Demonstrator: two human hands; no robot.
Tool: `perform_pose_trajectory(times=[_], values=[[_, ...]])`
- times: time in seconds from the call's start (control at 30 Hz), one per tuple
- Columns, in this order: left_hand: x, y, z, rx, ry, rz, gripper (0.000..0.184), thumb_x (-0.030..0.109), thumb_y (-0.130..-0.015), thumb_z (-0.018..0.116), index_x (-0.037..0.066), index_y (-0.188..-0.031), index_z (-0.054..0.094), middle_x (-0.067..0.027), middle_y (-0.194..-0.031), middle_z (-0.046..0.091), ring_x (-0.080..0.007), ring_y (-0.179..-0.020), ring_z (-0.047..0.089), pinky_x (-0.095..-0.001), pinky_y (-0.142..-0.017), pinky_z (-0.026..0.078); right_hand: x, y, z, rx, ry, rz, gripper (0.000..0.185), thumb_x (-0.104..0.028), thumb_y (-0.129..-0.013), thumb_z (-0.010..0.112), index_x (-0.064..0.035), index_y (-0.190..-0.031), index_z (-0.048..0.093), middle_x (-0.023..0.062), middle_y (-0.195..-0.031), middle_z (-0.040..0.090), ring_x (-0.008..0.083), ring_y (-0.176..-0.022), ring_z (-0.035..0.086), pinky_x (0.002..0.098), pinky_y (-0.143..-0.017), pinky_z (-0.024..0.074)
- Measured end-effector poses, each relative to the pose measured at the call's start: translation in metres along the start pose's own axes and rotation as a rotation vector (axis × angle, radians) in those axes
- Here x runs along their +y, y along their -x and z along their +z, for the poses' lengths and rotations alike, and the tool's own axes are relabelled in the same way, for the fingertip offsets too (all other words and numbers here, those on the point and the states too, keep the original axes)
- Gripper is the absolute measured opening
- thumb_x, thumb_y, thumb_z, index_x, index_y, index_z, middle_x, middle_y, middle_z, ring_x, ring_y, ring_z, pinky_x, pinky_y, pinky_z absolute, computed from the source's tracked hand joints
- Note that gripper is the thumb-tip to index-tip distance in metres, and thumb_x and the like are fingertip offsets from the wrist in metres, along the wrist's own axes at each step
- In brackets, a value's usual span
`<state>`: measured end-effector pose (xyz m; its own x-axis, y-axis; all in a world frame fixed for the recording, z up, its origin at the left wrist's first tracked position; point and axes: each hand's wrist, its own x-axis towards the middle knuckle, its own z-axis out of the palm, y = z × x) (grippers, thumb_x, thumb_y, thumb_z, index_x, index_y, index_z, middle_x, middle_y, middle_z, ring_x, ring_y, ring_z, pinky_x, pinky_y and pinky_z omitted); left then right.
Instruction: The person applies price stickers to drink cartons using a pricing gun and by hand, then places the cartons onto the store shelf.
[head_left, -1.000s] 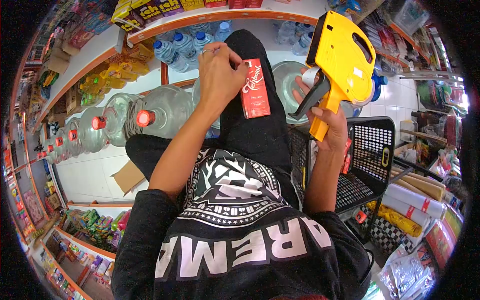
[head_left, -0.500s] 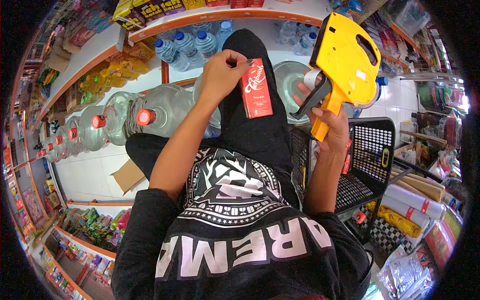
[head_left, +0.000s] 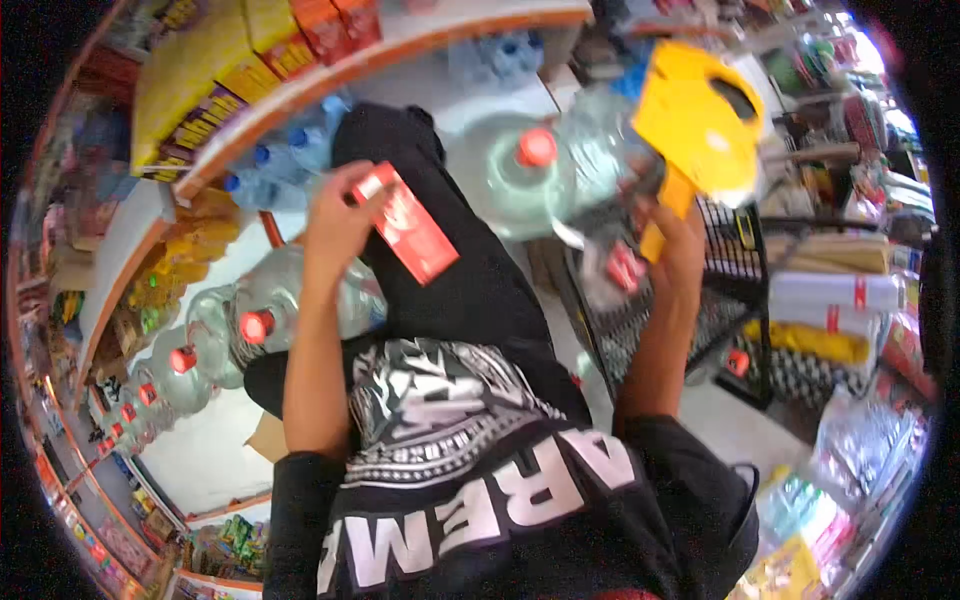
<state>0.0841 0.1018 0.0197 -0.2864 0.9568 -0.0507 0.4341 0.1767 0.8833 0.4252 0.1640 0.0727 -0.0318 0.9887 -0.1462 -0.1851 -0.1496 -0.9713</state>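
1. One red carton (head_left: 412,228), left of the frame's centre, now sits farther left and slanted compared with a moment ago; the gap to the yellow labeller (head_left: 695,115), upper right, has widened, so the two are probably not working together.
2. Left hand (head_left: 340,215), upper left: fingers pinching the carton's top end.
3. Right hand (head_left: 675,238), right of centre: wrapped around the labeller's handle; trigger pressure unclear.

Blurred hands (head_left: 340,215) (head_left: 682,240), smeared print on red carton (head_left: 415,235), its upper corner covered, black shirt (head_left: 520,450) cut off below
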Motion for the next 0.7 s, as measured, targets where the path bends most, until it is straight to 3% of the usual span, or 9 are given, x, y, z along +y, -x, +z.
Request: perform_pose_trajectory(times=[0.1, 0.23, 0.37, 0.5, 0.57, 0.63, 0.7], values=[[-0.001, 0.005, -0.007, -0.168, 0.031, -0.09, 0.036, 0.017, -0.074, 0.068, 0.004, -0.106, 0.058, -0.0026, -0.096, 0.06, -0.0089, -0.087, 0.054, -0.0235, -0.076, 0.043, 0.012, -0.007, -0.029, 0.059, 0.085, -0.024, 0.054, 0.001, -0.067, 0.054, 0.0022, -0.12, 0.041, 0.0142, -0.111, 0.053, 0.0238, -0.097, 0.056, 0.0329, -0.083, 0.0464], [0.002, 0.014, -0.031, -0.469, 0.441, -0.366, 0.036, 0.009, -0.071, 0.069, 0.004, -0.104, 0.056, -0.003, -0.093, 0.059, -0.0109, -0.086, 0.054, -0.0257, -0.078, 0.045, 0.012, -0.006, -0.008, 0.048, -0.174, -0.031, 0.053, 0.003, -0.067, 0.052, 0.0021, -0.12, 0.041, 0.0143, -0.11, 0.053, 0.0232, -0.095, 0.057, 0.0329, -0.085, 0.0464], [-0.003, 0.015, -0.057, -0.501, 0.585, -0.436, 0.036, 0.005, -0.072, 0.068, 0.004, -0.105, 0.053, -0.003, -0.094, 0.058, -0.0124, -0.086, 0.056, -0.0267, -0.078, 0.047, 0.025, -0.03, 0.025, 0.015, -0.319, 0.007, 0.052, 0.004, -0.067, 0.052, 0.002, -0.118, 0.042, 0.0145, -0.108, 0.054, 0.0236, -0.094, 0.057, 0.033, -0.085, 0.0464], [0.003, -0.015, -0.099, -0.352, 0.491, -0.307, 0.036, 0.003, -0.072, 0.066, 0.004, -0.105, 0.052, -0.0039, -0.099, 0.057, -0.0136, -0.089, 0.056, -0.0279, -0.08, 0.047, 0.044, -0.048, 0.066, -0.11, -0.447, 0.066, 0.052, 0.005, -0.067, 0.053, 0.0019, -0.118, 0.043, 0.0141, -0.107, 0.055, 0.0238, -0.094, 0.058, 0.0332, -0.085, 0.0469], [0.024, -0.043, -0.125, -0.217, 0.331, -0.209, 0.039, 0.003, -0.072, 0.067, 0.003, -0.108, 0.052, -0.0044, -0.099, 0.057, -0.0144, -0.088, 0.057, -0.0281, -0.081, 0.046, 0.057, -0.061, 0.089, -0.237, -0.544, 0.112, 0.051, 0.005, -0.067, 0.053, 0.0019, -0.117, 0.043, 0.0134, -0.105, 0.056, 0.0238, -0.093, 0.058, 0.0331, -0.084, 0.0473], [0.044, -0.08, -0.14, 0.068, 0.208, -0.097, 0.04, 0.005, -0.071, 0.068, 0.002, -0.109, 0.053, -0.0053, -0.096, 0.06, -0.0153, -0.086, 0.058, -0.028, -0.08, 0.046, 0.057, -0.07, 0.12, -0.253, -0.54, 0.135, 0.051, 0.006, -0.067, 0.053, 0.0016, -0.117, 0.043, 0.0129, -0.104, 0.056, 0.0235, -0.092, 0.058, 0.0329, -0.084, 0.0474], [0.069, -0.125, -0.158, 0.172, -0.079, 0.054, 0.045, 0.003, -0.069, 0.069, 0.0, -0.11, 0.051, -0.0081, -0.098, 0.06, -0.0162, -0.086, 0.059, -0.0277, -0.076, 0.047, 0.062, -0.079, 0.142, -0.272, -0.53, 0.151, 0.051, 0.007, -0.067, 0.053, 0.0014, -0.116, 0.044, 0.0123, -0.103, 0.057, 0.0231, -0.091, 0.058, 0.0327, -0.083, 0.0476]])
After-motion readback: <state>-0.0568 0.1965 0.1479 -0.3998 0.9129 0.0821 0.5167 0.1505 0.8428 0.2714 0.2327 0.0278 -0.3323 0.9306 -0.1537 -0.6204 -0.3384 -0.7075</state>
